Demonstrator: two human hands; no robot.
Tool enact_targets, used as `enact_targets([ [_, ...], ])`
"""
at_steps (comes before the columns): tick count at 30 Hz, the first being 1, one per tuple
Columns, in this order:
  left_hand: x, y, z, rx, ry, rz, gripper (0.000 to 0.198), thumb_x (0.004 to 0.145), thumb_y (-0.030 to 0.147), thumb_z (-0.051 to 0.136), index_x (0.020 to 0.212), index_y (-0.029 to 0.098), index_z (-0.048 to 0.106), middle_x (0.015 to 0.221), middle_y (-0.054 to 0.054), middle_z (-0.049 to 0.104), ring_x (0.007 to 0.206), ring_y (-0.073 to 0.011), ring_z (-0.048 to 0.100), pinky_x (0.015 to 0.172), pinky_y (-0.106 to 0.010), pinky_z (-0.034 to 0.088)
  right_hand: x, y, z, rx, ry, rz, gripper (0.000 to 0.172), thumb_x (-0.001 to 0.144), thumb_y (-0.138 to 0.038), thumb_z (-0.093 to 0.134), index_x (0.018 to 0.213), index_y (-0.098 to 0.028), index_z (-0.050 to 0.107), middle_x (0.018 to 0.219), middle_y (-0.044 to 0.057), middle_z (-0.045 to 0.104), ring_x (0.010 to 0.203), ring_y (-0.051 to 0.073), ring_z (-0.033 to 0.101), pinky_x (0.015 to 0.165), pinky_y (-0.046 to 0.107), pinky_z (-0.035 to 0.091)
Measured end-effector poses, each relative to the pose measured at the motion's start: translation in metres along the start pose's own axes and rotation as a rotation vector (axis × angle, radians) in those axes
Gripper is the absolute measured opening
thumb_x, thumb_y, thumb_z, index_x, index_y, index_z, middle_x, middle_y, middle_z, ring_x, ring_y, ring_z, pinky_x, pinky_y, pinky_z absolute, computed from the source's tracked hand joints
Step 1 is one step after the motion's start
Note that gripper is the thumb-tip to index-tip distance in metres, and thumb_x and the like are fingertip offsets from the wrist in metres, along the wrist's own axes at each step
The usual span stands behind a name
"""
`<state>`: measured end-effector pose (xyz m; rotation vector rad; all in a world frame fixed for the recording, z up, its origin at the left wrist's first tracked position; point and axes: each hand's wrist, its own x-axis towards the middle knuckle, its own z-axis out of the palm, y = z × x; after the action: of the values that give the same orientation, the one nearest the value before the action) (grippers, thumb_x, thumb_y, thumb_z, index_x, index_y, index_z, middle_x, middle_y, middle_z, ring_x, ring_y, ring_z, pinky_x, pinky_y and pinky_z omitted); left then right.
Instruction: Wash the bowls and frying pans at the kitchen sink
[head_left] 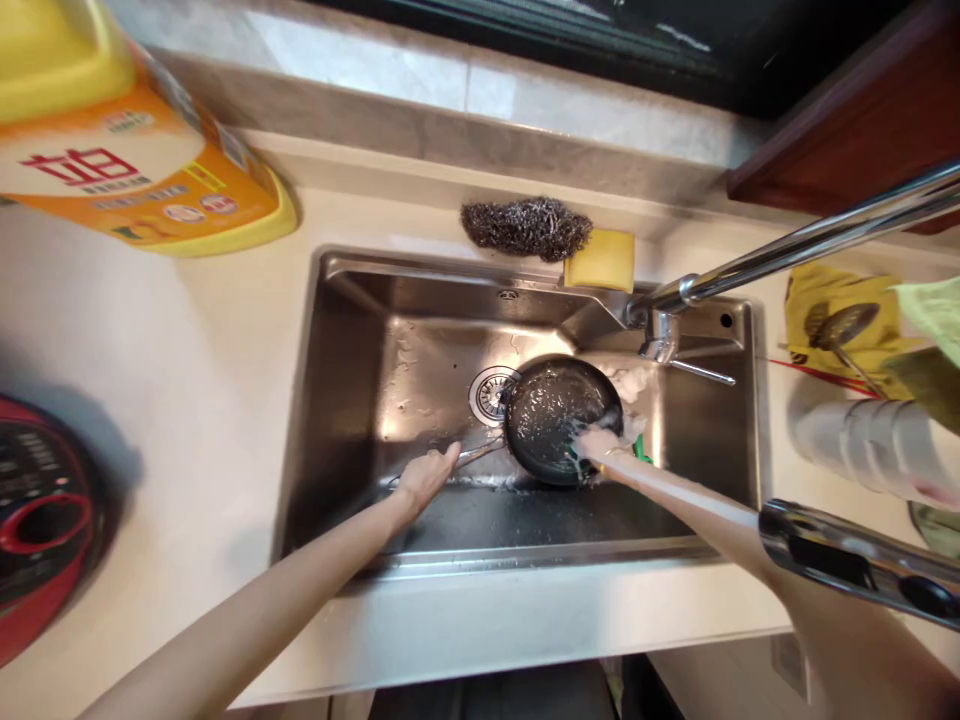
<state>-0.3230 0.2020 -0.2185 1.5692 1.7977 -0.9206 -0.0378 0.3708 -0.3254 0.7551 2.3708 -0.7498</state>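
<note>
A black frying pan [555,400] is in the steel sink [442,350], its inside wet and shiny. My left hand [429,474] is closed around the pan's handle [480,452], left of the pan. Over the pan's right lower edge is my right hand [598,446], its fingers reaching inside. A white stream of water runs from the faucet head [832,555] onto that hand. Splash and blur hide whether the fingers hold anything. Beside it in the sink are a green piece [641,448] and some whitish stuff [628,383] I cannot make out.
Steel wool [529,228] and a yellow sponge [600,260] lie at the sink's back edge. A large detergent bottle [172,170] stands back left, a red-black appliance [45,520] at left. Right are stacked whitish bowls [862,445] and a ladle [847,325]. The faucet pipe [810,245] crosses overhead.
</note>
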Motion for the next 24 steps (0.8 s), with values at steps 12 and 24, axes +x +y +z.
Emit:
enact_targets([
  [12,0.008,0.001,-0.003,0.009,-0.033,0.012,0.039,0.091,0.007,0.027,0.126,0.016,0.043,0.093,-0.018,0.067,0.086,-0.0281,0.070,0.071,-0.038,0.055,0.082,0.027,-0.071,-0.253,0.328,-0.175,0.041,0.093,-0.009,0.035,0.129,-0.022,0.051,0.142,0.015,0.042,0.133,0.028,0.031,0.089,0.036,0.047],
  [24,0.012,-0.003,-0.005,-0.097,0.021,-0.035,0.039,0.092,0.021,0.040,0.129,0.010,0.040,0.093,-0.023,0.068,0.090,-0.0308,0.069,0.076,-0.042,0.054,0.015,-0.043,0.019,-0.013,0.150,0.526,0.036,0.091,-0.011,0.036,0.125,-0.006,0.048,0.111,0.027,0.053,0.097,0.028,0.061,0.074,0.035,0.051],
])
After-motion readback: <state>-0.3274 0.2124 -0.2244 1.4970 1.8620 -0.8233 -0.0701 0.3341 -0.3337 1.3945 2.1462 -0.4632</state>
